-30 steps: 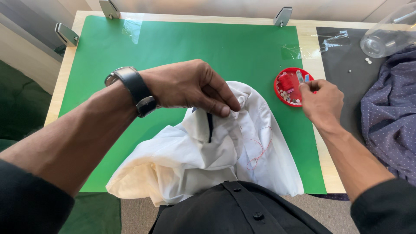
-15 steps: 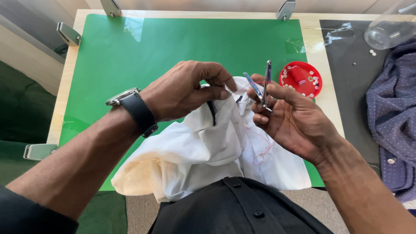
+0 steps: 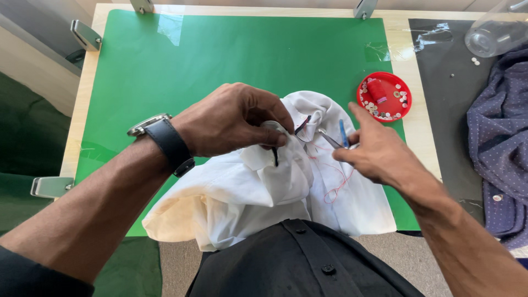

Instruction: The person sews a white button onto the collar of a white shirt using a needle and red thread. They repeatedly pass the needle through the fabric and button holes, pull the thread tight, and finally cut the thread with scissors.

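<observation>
Soft crumpled white cotton shirt (image 3: 264, 192) looks limp, left hand (image 3: 231, 118) pinching its fold, right hand (image 3: 379, 154) gripping small metal snips (image 3: 333, 140).

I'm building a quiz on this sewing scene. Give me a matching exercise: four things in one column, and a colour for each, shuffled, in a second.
Things:
1. button dish
2. garment under the hands
3. cutting mat
4. wristwatch strap

Colours:
a. green
b. black
c. red
d. white

Pairs: 1-c, 2-d, 3-a, 4-b
</observation>
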